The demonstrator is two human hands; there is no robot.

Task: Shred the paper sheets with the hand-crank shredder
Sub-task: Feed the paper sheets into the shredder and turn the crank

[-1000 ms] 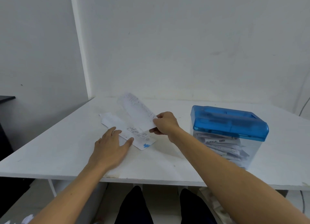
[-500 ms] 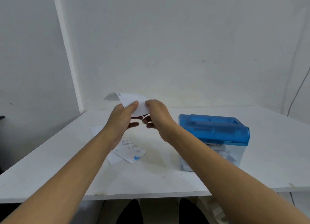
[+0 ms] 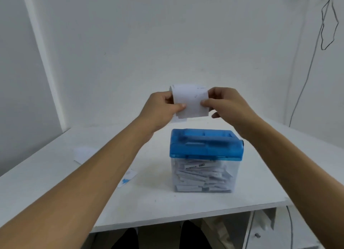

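Leaves spare sheets (image 3: 84, 153) at the desk's (image 3: 55, 183) left side, faces the shredder (image 3: 205, 146) near the front edge, and has brought one sheet (image 3: 191, 101) up above it, pinched at either side edge by left hand (image 3: 160, 109) and right hand (image 3: 227, 103) (feeding likely next), with slot (image 3: 204, 137) blurred and crank hard to find.

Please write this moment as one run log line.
left hand: pinches sheet | right hand: pinches sheet | sheet: above shredder, not inserted
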